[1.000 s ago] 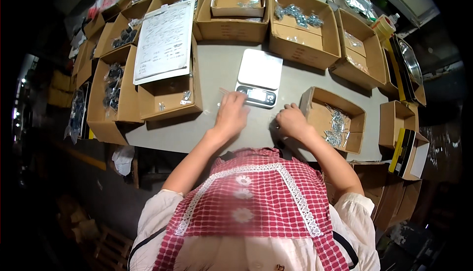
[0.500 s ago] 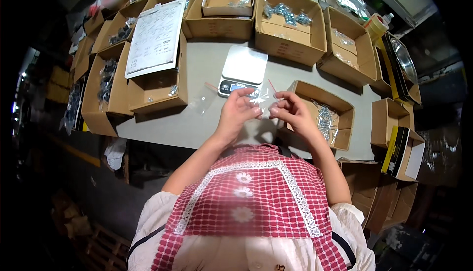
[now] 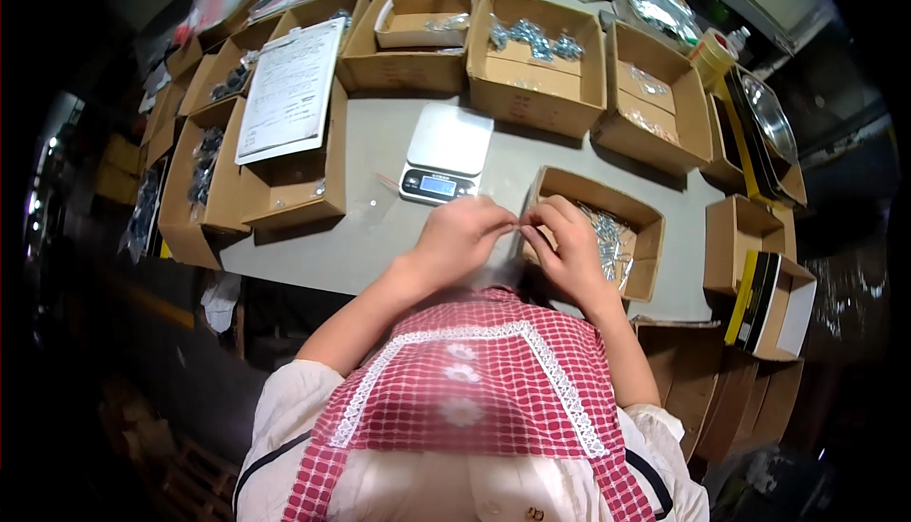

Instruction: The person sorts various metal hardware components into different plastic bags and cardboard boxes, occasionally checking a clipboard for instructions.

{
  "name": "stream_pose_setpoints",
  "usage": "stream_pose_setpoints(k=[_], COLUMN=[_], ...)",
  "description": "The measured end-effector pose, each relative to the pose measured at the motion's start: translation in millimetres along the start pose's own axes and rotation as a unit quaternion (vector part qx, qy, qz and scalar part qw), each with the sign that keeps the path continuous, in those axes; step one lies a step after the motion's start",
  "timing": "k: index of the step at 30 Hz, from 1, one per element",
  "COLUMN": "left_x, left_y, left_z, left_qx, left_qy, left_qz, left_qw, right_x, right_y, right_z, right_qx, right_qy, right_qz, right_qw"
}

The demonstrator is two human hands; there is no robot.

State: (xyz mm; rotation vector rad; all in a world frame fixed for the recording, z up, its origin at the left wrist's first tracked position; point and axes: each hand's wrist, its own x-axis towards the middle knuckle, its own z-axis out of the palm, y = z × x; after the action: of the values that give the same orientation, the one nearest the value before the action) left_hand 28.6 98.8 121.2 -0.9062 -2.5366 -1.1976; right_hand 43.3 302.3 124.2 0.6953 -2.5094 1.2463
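Head view: A person in a red checked apron (image 3: pixel 455 370) holds the left hand (image 3: pixel 465 237) and right hand (image 3: pixel 567 242) together on the near side of the scale (image 3: pixel 451 147), above a grey surface (image 3: pixel 365 251). A slip looks the likeliest trouble: anything in so fine a pinch could drop if the fingertips eased unevenly, perhaps into the box (image 3: pixel 647 247) of metal fasteners (image 3: pixel 612 242) right of the scale. The left knuckles, near the scale's front edge, might also nudge it if that wrist lifted. Both forearms slant inward from the near side of the scale, wrists bent, thumbs and forefingers meeting to its near right. The hands are closed in a pinch; what, if anything, they grip cannot be told. A clear plastic bag (image 3: pixel 388 182) with a red strip lies just left of the scale
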Motion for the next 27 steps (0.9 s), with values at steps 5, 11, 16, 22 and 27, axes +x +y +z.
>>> stream_pose_setpoints(k=[5,11,16,22,27], left_x=[-3,1,0,0,1], left_y=[1,12,1,1,2], left_z=[3,-13,-7,-6,-5], left_qx=[-0.053,-0.16,-0.236,-0.074,-0.006], left_qy=[0.036,0.015,0.019,0.043,0.072], left_qz=[0.025,-0.166,-0.085,-0.085,0.014], left_qw=[0.998,0.973,0.968,0.993,0.997], right_x=[-3,-6,-8,19,14], right_y=[2,-3,6,-33,-18], right_z=[0,-6,5,-25,-22], right_qx=[0.214,0.468,0.344,-0.011,-0.053], right_qy=[-0.053,-0.142,-0.088,-0.04,-0.162], right_qz=[0.141,0.304,0.249,-0.043,-0.024], right_qw=[0.965,0.818,0.901,0.998,0.985])
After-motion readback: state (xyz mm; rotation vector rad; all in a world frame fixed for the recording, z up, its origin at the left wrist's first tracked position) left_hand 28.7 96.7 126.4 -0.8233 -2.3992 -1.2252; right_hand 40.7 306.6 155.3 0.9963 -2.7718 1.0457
